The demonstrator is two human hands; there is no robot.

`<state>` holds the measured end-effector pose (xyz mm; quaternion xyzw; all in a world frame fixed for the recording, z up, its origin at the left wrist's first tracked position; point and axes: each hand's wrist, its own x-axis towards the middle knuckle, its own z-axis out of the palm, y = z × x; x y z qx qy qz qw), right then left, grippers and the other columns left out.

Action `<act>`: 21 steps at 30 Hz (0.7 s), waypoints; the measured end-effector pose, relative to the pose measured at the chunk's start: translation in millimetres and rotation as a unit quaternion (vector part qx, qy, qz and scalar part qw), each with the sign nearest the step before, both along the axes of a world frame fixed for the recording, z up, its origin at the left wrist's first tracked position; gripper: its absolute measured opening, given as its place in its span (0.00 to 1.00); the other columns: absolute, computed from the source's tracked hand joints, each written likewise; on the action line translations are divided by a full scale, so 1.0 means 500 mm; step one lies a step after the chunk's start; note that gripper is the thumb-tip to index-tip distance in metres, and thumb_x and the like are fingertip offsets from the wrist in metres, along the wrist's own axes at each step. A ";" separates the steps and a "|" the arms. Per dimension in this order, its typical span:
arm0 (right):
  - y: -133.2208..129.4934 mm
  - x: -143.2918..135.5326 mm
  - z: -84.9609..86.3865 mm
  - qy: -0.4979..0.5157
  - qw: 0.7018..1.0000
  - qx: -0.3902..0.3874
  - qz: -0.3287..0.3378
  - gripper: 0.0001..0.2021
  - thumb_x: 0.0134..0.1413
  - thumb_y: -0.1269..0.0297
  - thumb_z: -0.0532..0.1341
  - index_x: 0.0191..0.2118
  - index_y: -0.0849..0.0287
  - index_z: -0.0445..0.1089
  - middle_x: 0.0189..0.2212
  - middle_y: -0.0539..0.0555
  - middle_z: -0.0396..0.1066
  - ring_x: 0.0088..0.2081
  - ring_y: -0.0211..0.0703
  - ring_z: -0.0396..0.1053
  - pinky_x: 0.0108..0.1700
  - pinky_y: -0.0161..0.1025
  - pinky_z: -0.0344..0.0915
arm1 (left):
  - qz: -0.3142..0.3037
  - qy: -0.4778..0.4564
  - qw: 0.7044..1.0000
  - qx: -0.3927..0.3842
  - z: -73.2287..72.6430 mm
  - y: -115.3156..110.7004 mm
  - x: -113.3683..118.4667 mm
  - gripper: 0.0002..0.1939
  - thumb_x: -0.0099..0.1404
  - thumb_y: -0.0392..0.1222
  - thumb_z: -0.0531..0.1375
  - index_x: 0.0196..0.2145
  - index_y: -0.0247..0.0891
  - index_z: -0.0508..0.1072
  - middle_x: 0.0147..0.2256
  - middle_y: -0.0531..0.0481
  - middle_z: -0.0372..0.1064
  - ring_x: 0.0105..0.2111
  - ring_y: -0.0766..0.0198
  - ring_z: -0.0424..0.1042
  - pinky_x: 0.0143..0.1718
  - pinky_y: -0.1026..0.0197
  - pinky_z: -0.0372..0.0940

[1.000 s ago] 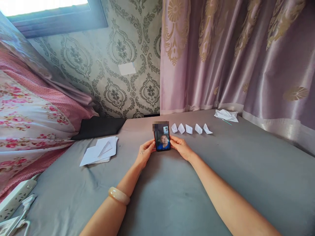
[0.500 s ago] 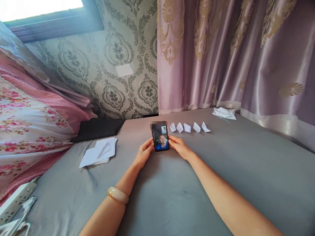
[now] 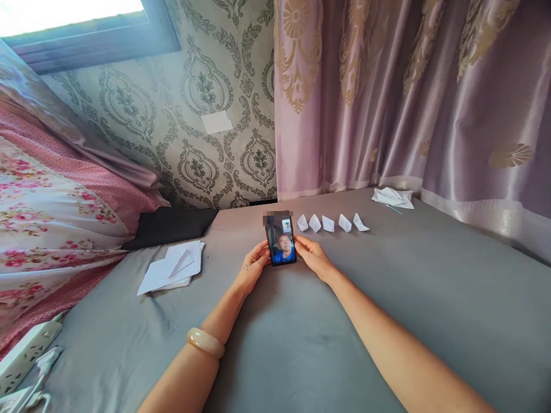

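The phone [image 3: 282,246] stands near the centre of the frame, its long axis close to upright, gripped along opposite edges by my left hand [image 3: 255,265] and right hand [image 3: 314,259], both partly curled. Neither hand is clearly nearer; five folded papers [image 3: 328,224] lie beyond my right hand, to the phone's right.

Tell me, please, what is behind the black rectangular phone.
Beyond the black phone, the grey cloth surface and shiny lilac fabric curtain are visible. The phone's back and whatever is directly behind it are hidden.
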<state>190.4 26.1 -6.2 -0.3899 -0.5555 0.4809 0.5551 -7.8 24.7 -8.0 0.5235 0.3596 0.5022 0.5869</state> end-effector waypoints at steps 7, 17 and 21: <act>-0.031 0.015 0.078 -0.168 0.883 0.320 -0.300 0.23 0.64 0.65 0.52 0.63 0.57 0.59 0.39 0.57 0.72 0.42 0.44 0.70 0.50 0.46 0.68 | 0.008 0.004 1.000 0.000 -0.006 0.003 0.000 0.31 0.56 0.54 0.68 0.54 0.37 0.72 0.42 0.44 0.77 0.41 0.57 0.74 0.46 0.56 0.65; -0.013 0.014 0.034 -0.207 0.904 0.225 -0.300 0.17 0.61 0.68 0.49 0.51 0.61 0.68 0.37 0.58 0.70 0.39 0.45 0.70 0.42 0.43 0.69 | 0.001 0.008 1.000 0.005 -0.009 0.002 -0.001 0.31 0.58 0.54 0.66 0.55 0.37 0.70 0.44 0.43 0.76 0.41 0.57 0.74 0.47 0.56 0.65; 0.003 0.009 -0.019 -0.210 0.941 0.102 -0.245 0.19 0.57 0.73 0.49 0.51 0.60 0.68 0.38 0.58 0.74 0.39 0.45 0.73 0.45 0.44 0.69 | 0.006 0.010 1.000 0.011 -0.012 0.003 -0.001 0.31 0.57 0.54 0.66 0.55 0.37 0.70 0.45 0.43 0.76 0.43 0.57 0.73 0.47 0.56 0.65</act>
